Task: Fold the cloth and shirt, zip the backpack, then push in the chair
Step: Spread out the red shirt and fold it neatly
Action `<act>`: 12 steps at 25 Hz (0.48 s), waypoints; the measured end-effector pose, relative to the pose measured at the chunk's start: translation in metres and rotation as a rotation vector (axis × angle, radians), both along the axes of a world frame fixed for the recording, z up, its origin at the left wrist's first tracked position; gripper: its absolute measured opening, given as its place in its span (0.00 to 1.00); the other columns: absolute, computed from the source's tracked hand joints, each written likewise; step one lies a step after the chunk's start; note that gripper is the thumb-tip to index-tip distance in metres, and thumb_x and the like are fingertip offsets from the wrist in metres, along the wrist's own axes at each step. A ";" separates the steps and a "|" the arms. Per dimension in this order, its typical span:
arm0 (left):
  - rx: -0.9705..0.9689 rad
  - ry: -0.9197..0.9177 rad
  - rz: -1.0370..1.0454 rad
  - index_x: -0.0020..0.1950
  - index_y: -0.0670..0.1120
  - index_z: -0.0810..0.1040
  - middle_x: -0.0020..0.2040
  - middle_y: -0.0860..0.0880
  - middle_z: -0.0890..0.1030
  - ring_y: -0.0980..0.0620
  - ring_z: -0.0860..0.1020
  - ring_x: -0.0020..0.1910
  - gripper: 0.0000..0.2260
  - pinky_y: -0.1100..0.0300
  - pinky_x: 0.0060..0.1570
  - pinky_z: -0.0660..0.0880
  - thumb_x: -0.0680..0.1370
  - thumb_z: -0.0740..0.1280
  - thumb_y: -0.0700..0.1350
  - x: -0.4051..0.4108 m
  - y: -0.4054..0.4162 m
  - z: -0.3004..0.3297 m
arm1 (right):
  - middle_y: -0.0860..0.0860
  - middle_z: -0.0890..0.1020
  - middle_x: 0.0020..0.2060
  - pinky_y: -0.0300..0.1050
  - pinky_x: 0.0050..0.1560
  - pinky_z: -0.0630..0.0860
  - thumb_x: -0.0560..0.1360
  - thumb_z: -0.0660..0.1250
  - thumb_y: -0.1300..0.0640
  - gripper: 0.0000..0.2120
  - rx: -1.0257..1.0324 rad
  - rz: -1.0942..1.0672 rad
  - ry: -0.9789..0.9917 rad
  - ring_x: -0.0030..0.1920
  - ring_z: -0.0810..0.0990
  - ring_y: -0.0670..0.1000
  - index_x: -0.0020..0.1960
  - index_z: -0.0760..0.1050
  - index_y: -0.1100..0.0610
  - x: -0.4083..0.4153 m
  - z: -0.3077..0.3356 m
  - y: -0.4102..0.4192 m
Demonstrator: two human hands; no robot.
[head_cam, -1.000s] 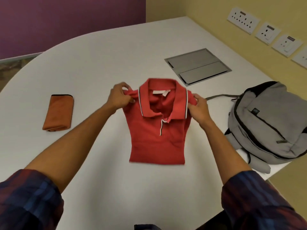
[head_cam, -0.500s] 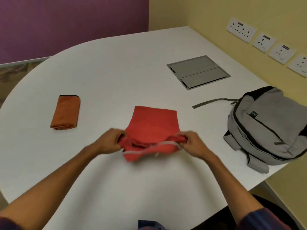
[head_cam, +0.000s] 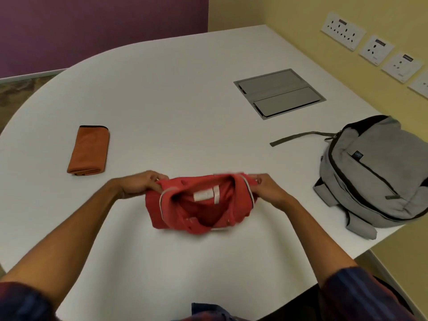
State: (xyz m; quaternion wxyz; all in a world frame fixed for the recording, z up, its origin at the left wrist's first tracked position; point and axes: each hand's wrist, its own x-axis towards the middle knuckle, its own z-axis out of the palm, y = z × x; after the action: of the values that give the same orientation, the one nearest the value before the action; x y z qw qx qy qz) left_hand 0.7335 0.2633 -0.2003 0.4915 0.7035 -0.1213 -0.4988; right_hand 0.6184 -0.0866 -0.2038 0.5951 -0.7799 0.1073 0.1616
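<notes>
- Since half a second earlier, the red shirt [head_cam: 199, 202] had been turned over in the grip, so that the open collar and its white neck label were shown on top, where only a plain red panel and a bunched edge had been seen.
- The left hand [head_cam: 141, 184] was seen at the shirt's left edge, its fingers [head_cam: 154, 176] curled and pinching the cloth of the shoulder.
- The right hand [head_cam: 266, 185] was seen at the opposite edge, fingers bent over and pinching the collar side.
- The shirt was held between the two sets of fingers, low over the white table [head_cam: 185, 100], its lower part resting there.
- The step in hand was judged to be the folding of the shirt, nearly finished.
- An orange cloth [head_cam: 89, 151] lay already folded, well apart beyond the left fingers.
- A grey backpack [head_cam: 375, 174] lay well apart from the right fingers; whether its zip was closed could not be told, and nothing inside it could be seen.
- The next move was judged to call for the bundle to be laid flat and both grips released before the backpack was reached for.
- No chair could be made out.
</notes>
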 end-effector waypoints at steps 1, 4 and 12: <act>0.000 0.009 0.157 0.53 0.39 0.81 0.53 0.38 0.82 0.45 0.80 0.50 0.17 0.59 0.50 0.76 0.66 0.73 0.43 0.007 -0.001 -0.004 | 0.51 0.85 0.44 0.38 0.42 0.75 0.76 0.69 0.60 0.09 -0.010 -0.162 -0.041 0.43 0.83 0.46 0.55 0.82 0.58 0.012 -0.005 0.002; 0.154 -0.101 0.531 0.62 0.43 0.76 0.57 0.41 0.80 0.43 0.79 0.56 0.18 0.57 0.49 0.76 0.74 0.72 0.43 0.014 -0.015 -0.032 | 0.53 0.82 0.55 0.44 0.53 0.76 0.75 0.70 0.50 0.20 -0.187 -0.386 0.025 0.55 0.81 0.52 0.64 0.74 0.55 0.038 -0.037 0.010; 0.729 -0.863 0.339 0.74 0.41 0.61 0.71 0.37 0.66 0.38 0.66 0.69 0.34 0.42 0.64 0.66 0.73 0.69 0.53 -0.035 -0.046 -0.076 | 0.53 0.78 0.58 0.50 0.58 0.69 0.76 0.66 0.49 0.17 -0.724 -0.183 -0.225 0.58 0.76 0.55 0.61 0.74 0.55 0.018 -0.070 0.052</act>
State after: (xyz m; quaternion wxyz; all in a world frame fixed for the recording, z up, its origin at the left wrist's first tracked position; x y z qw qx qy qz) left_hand 0.6983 0.2168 -0.2758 0.1968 0.9760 -0.0171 -0.0915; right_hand 0.6362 -0.0349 -0.2741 0.3014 -0.9395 0.1606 -0.0269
